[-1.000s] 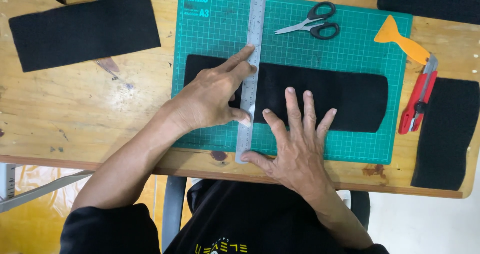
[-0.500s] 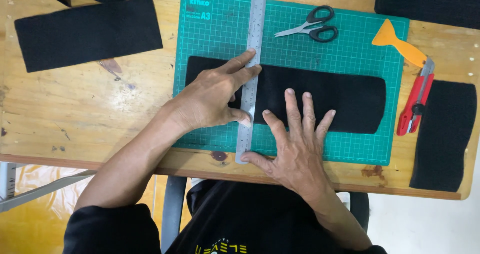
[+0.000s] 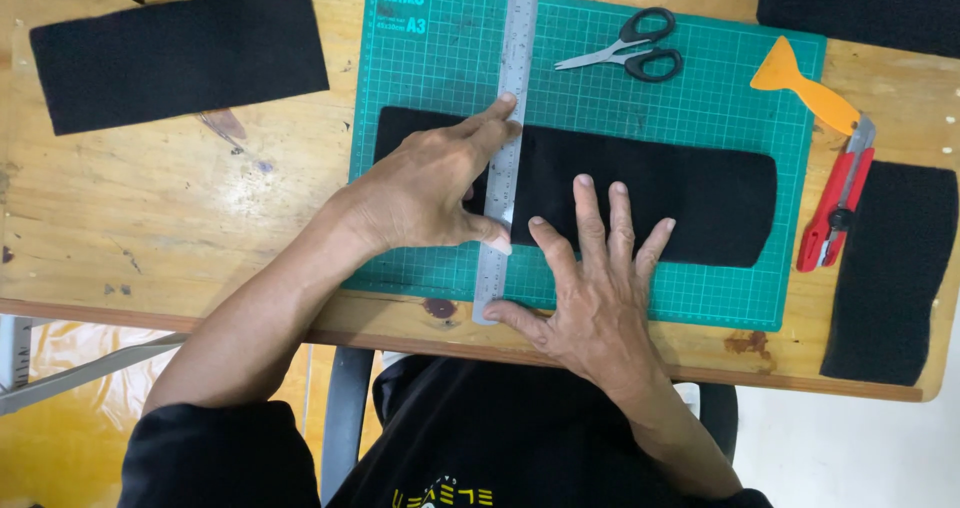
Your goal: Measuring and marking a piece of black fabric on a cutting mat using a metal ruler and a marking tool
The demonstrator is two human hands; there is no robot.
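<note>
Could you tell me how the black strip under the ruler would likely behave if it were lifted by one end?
The black strip looks like thin fabric or felt lying flat on the cutting mat, so it would probably droop and weigh little. Its matte surface suggests it grips rather than slides.

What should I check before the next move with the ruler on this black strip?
1. Steel ruler lies straight across the black fabric strip: ok.
2. Left hand pins the ruler, fingertips on its edge: ok.
3. Right hand lies flat on the strip, fingers spread: ok.
4. Strip rests fully on the green cutting mat: ok.
5. Red utility knife lies at the mat's right edge, in neither hand; blade out or in: cannot tell.
6. Ruler square to the mat's grid: cannot tell.
</note>
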